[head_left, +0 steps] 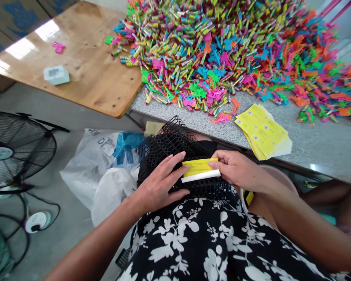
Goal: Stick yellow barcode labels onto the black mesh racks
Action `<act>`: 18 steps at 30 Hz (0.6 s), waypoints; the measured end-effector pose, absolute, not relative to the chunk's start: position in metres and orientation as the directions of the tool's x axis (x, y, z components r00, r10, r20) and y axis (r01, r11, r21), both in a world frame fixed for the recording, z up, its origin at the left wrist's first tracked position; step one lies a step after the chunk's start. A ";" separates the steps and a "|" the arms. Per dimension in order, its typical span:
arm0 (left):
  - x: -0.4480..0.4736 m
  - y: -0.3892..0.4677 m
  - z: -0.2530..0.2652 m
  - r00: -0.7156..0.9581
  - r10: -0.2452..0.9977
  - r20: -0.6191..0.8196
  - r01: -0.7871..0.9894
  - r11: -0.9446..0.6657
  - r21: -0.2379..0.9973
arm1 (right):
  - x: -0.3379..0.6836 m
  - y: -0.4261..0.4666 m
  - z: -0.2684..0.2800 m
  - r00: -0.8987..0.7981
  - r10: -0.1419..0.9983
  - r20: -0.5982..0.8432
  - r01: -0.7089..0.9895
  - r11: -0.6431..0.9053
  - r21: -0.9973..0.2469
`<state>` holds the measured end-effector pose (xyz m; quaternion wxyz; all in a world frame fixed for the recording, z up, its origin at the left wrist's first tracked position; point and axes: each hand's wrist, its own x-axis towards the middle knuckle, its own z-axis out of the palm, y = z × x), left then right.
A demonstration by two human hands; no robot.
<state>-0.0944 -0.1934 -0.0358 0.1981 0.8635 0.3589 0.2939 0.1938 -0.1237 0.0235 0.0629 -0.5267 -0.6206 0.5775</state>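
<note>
A small yellow printed card (196, 167) with a folded white edge lies over my lap, above black perforated plastic mesh sheets (175, 134). My right hand (235, 168) pinches the card's right end between thumb and fingers. My left hand (163, 181) is open at the card's left end, fingers spread, with a fingertip touching the card and the thumb lower down over the mesh. On the stone-topped table edge, a stack of yellow printed cards (263, 130) lies fanned out to the right.
A big pile of small colourful plastic tubes and toy pieces (193, 50) covers the table. On the wooden table (96, 58) are a white box-shaped device (56, 75) and a pink piece (58, 47). A black fan (17, 152) and plastic bags (84, 168) stand left; another person's arm shows right.
</note>
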 end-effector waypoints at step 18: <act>-0.093 -0.194 -0.035 0.574 0.748 0.334 0.546 -0.653 0.524 | 0.187 -0.121 0.030 -0.426 0.687 -0.588 0.626 -0.245 -0.740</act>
